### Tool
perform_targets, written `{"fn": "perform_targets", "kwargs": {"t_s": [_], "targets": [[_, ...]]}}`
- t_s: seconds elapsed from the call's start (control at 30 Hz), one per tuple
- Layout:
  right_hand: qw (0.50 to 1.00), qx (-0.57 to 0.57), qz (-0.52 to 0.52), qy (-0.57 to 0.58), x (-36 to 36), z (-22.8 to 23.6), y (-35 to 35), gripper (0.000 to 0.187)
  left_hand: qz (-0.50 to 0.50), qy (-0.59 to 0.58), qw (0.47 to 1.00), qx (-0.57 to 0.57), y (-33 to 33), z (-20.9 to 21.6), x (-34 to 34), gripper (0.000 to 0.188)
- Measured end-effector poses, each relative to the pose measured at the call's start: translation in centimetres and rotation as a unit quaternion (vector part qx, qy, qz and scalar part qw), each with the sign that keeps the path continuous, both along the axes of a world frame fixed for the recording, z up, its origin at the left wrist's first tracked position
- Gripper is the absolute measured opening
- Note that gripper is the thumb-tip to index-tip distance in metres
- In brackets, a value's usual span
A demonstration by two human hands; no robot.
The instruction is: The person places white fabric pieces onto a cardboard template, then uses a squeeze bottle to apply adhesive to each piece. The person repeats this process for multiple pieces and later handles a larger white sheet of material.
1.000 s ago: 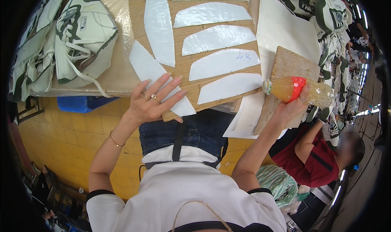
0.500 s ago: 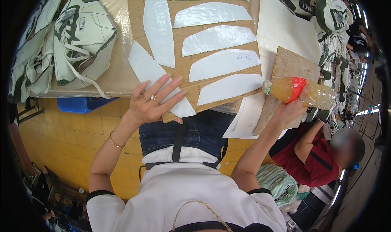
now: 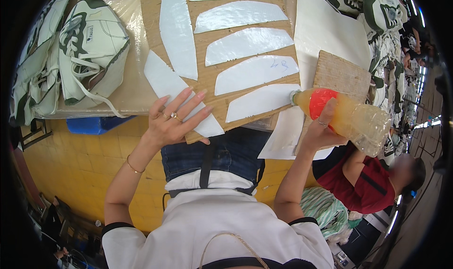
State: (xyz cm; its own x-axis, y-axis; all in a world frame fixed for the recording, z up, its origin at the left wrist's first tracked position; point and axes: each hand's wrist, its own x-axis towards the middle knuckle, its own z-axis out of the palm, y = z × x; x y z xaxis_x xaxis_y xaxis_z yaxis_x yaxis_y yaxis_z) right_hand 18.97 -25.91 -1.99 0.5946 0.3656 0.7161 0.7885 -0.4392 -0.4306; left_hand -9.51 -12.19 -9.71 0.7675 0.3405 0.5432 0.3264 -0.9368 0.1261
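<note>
At the near left of a flat brown cardboard board [image 3: 205,82], seen from the head, a long white sheet piece [image 3: 163,79] is partly covered by the left hand [image 3: 171,121], its fingers spread wide. To the right, a red-banded clear plastic bottle [image 3: 356,120] of cloudy yellow liquid is held in the right hand [image 3: 324,128], its neck near an arched white piece [image 3: 262,102]; the board is best kept steady and the bottle firmly gripped.

White curved pieces [image 3: 247,46]: seven. Large brown board [image 3: 203,78]: one. Smaller brown board [image 3: 342,73]: one. Bottle [image 3: 347,113]: one. Wearer's hands [image 3: 170,122]: two. Red-shirted co-worker [image 3: 365,186]: one. White-and-green shoes [image 3: 92,52]: many, exact count probably unobtainable, piles overlapping and blurred
</note>
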Motion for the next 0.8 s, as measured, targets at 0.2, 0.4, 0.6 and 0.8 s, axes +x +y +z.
{"fn": "perform_targets", "kwargs": {"t_s": [0.2,0.4,0.6,0.8], "targets": [[0.993,0.084,0.054,0.055,0.6,-1.0,-0.1,0.051,0.005,0.003,1.0,-0.003,0.0,0.0,0.1,0.06],[0.815,0.393,0.135,0.404,5.4,0.8,0.0,0.04,0.008,0.008,1.0,0.006,0.0,0.1,0.2,0.059],[0.816,0.343,0.099,0.454,4.3,1.4,-0.8,0.064,0.014,0.024,0.999,0.027,-0.5,-0.5,-0.1,0.064],[0.766,0.308,0.159,0.541,1.9,1.4,1.2,0.056,-0.007,0.029,0.999,0.028,-0.2,-1.7,-0.6,0.076]]}}
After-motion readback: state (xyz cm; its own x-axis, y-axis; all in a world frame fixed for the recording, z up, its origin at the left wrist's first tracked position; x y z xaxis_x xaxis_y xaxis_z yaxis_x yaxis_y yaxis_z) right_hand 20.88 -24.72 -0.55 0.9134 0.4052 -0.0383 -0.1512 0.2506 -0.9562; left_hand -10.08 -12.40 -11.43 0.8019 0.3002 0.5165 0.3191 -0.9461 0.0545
